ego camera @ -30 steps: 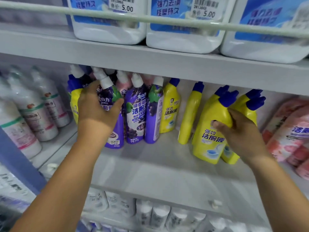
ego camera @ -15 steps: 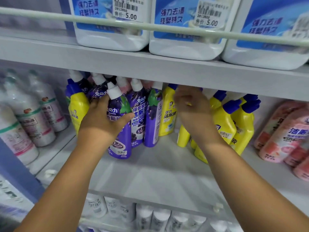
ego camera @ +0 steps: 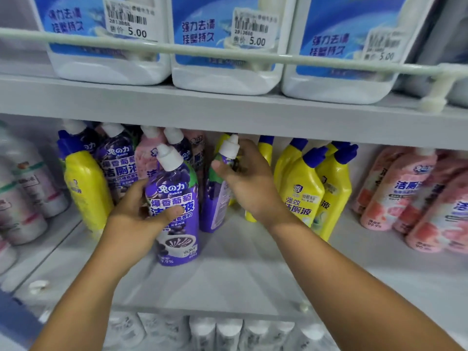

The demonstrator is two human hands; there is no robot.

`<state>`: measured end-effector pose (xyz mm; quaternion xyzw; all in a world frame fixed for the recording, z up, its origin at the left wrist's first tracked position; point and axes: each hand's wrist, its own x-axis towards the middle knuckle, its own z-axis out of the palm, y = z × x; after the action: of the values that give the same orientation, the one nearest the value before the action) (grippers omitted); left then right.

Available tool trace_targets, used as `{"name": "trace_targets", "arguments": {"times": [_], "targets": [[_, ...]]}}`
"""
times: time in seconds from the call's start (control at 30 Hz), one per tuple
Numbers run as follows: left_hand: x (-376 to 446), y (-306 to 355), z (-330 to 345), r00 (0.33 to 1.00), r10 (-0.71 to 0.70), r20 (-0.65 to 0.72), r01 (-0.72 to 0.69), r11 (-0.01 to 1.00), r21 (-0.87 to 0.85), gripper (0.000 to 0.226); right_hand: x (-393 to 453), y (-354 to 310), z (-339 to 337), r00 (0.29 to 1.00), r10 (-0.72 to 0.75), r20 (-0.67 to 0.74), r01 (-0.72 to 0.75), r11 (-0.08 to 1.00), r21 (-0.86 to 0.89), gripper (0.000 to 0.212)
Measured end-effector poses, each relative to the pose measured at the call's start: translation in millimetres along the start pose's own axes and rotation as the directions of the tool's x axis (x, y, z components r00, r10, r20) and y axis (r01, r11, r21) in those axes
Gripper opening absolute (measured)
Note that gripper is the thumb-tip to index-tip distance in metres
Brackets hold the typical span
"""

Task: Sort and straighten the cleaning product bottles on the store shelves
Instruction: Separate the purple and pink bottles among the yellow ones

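A grey, flat metal shelf [ego camera: 253, 269] with a smooth matte surface spans the view, and another grey shelf board [ego camera: 228, 112] runs above it, fronted by a pale round guard rail [ego camera: 228, 53]. On the upper board stand three big, boxy white plastic jugs [ego camera: 225, 79] with glossy blue labels and paper price stickers reading 5.00.

On the middle shelf, at the right, lean rounded pink bottles [ego camera: 405, 196] in shiny shrink-wrap. Beside them is a cluster of yellow toilet cleaner bottles [ego camera: 304, 196], smooth plastic with angled necks and dark blue caps; one more yellow bottle [ego camera: 86, 188] tilts at the left of the purple group. At the far left are blurred white bottles [ego camera: 22, 198] with green and red bands.

In the centre stand purple grape-print cleaner bottles with white conical caps. The left hand [ego camera: 136, 219] grips the front purple bottle [ego camera: 177, 214] around its body, thumb across the label, fingers behind it; the bottle stands near the shelf's front, slightly tilted. The right hand [ego camera: 250, 183] holds a second purple bottle [ego camera: 215, 203] just behind and to the right, fingers curled at its neck under the white cap [ego camera: 229, 148], its side panel turned outward.

Below the shelf edge a row of white caps and bottles [ego camera: 215, 333] is dimly visible.
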<state>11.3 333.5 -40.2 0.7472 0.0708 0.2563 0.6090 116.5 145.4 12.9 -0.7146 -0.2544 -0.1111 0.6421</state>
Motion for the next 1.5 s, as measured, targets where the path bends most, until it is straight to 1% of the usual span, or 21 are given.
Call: {"name": "trace_targets", "arguments": {"times": [0.13,0.23,0.3,0.4,0.57,0.63,0.73,0.8,0.87,0.9,0.97,1.0,1.03,1.07,1.13,1.17,1.23,1.27,1.37,1.4,1.5], "targets": [[-6.1,-1.7,33.8,0.998,0.041,0.054,-0.041,0.999,-0.01,0.059,-44.2,-24.2,-40.8,0.993,-0.004,-0.12,0.0,0.999,-0.036,0.038],[-2.7,-1.2,61.3,0.991,0.026,0.134,-0.021,0.999,-0.038,0.052,-69.9,-42.0,-89.5,0.966,0.02,-0.259,-0.023,1.0,-0.008,0.037],[5.0,2.5,80.8,0.983,-0.015,0.184,0.024,0.999,-0.046,0.051,-80.1,-49.3,-121.8,0.949,0.027,-0.314,-0.039,0.999,-0.031,0.032],[16.9,8.7,109.6,0.976,-0.019,0.216,0.033,0.998,-0.061,0.06,-82.0,-42.9,-161.6,0.929,0.034,-0.368,-0.092,0.986,-0.141,0.032],[29.5,10.3,151.2,0.972,0.064,0.224,-0.058,0.998,-0.033,0.052,-71.1,-9.2,-189.1,0.904,-0.066,-0.422,-0.093,0.934,-0.345,0.028],[33.8,8.2,160.8,0.977,0.065,0.203,-0.063,0.998,-0.014,0.06,-64.1,-3.5,-187.2,0.9,-0.093,-0.425,-0.089,0.917,-0.39,0.015],[38.4,6.2,166.8,0.98,0.074,0.182,-0.079,0.997,0.023,0.071,-52.4,2.3,-179.7,0.909,-0.124,-0.398,-0.064,0.902,-0.426,0.017],[38.0,5.0,161.1,0.98,0.108,0.164,-0.127,0.986,0.112,0.071,-45.5,5.2,-176.4,0.919,-0.11,-0.378,-0.075,0.894,-0.441,0.015],[34.0,5.1,144.9,0.98,0.145,0.134,-0.165,0.974,0.156,0.059,-44.0,3.1,-175.9,0.921,-0.066,-0.384,-0.109,0.902,-0.417,0.024],[31.0,5.1,133.8,0.982,0.165,0.091,-0.178,0.973,0.149,0.05,-47.1,1.8,-176.7,0.916,-0.089,-0.391,-0.091,0.903,-0.42,0.029],[24.1,5.7,106.4,0.977,0.205,-0.052,-0.195,0.97,0.147,0.038,-60.2,0.3,-169.8,0.864,-0.226,-0.45,-0.019,0.878,-0.478,0.042],[19.6,6.0,91.0,0.966,0.221,-0.135,-0.199,0.967,0.157,0.037,-68.4,-1.0,-161.0,0.826,-0.276,-0.491,0.019,0.885,-0.465,0.048],[14.8,5.9,75.5,0.947,0.244,-0.21,-0.213,0.964,0.159,0.034,-77.5,-5.6,-148.0,0.807,-0.294,-0.512,0.072,0.91,-0.409,0.046],[10.2,7.3,59.9,0.923,0.268,-0.276,-0.229,0.959,0.166,0.03,-84.7,-9.2,-132.7,0.819,-0.315,-0.479,0.137,0.919,-0.37,0.039],[3.9,10.2,28.3,0.882,0.304,-0.359,-0.255,0.951,0.178,0.02,-88.4,-19.3,-96.2,0.892,-0.343,-0.293,0.245,0.914,-0.324,0.029],[2.1,11.7,11.5,0.871,0.304,-0.386,-0.246,0.95,0.193,0.015,-83.6,-21.5,-79.1,0.932,-0.304,-0.199,0.247,0.932,-0.265,0.027],[1.5,15.1,-22.8,0.843,0.299,-0.448,-0.206,0.948,0.245,0.017,-62.7,-27.0,-45.0,0.992,-0.119,-0.049,0.113,0.987,-0.114,0.029],[2.1,17.6,-38.6,0.82,0.3,-0.488,-0.192,0.946,0.259,0.022,-49.4,-28.7,-28.0,0.999,-0.035,0.02,0.036,0.996,-0.082,0.028],[10.8,22.0,-75.1,0.771,0.338,-0.54,-0.15,0.92,0.362,0.038,-4.8,-31.7,14.8,0.984,0.051,0.17,-0.013,0.975,-0.221,0.027],[15.4,20.8,-83.3,0.778,0.329,-0.536,-0.114,0.912,0.394,0.044,9.5,-30.9,27.0,0.978,0.074,0.196,-0.022,0.967,-0.255,0.031],[36.0,4.1,-100.4,0.87,0.205,-0.448,-0.009,0.916,0.401,0.074,41.4,-21.6,63.2,0.949,0.146,0.278,-0.048,0.942,-0.331,0.072]]}}
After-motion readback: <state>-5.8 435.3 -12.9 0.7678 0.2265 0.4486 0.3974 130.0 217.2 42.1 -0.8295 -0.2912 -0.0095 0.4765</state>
